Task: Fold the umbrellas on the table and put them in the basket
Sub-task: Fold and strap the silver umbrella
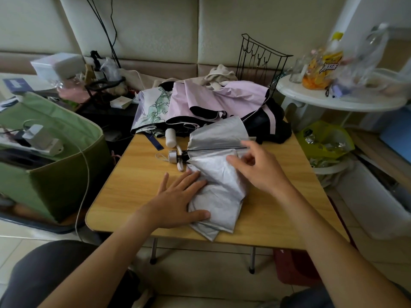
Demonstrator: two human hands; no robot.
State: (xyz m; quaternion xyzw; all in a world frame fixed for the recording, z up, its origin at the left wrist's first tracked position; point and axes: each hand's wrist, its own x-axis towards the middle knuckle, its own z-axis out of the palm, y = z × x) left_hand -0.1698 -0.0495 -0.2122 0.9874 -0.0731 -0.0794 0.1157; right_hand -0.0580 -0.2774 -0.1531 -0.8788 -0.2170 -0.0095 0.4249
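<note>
A silver umbrella [219,192] lies collapsed on the wooden table [133,196], its white handle [173,155] pointing left. My left hand [178,201] presses flat on the silver fabric's left edge, fingers straight. My right hand [255,165] hovers over the fabric by the black rib, fingers loosely curled, and touches or pinches a fold; which one is unclear. A pink umbrella [211,101] and a floral-print umbrella [151,110] lie heaped at the table's far side. The green fabric basket [55,174] stands on the floor to the left.
A white cylindrical umbrella handle [170,137] and a dark blue strap [155,142] lie near the floral umbrella. A black wire rack [260,61] stands behind the heap. A white round side table [333,101] with bottles is at right, and a yellow-green bag [324,141] below it.
</note>
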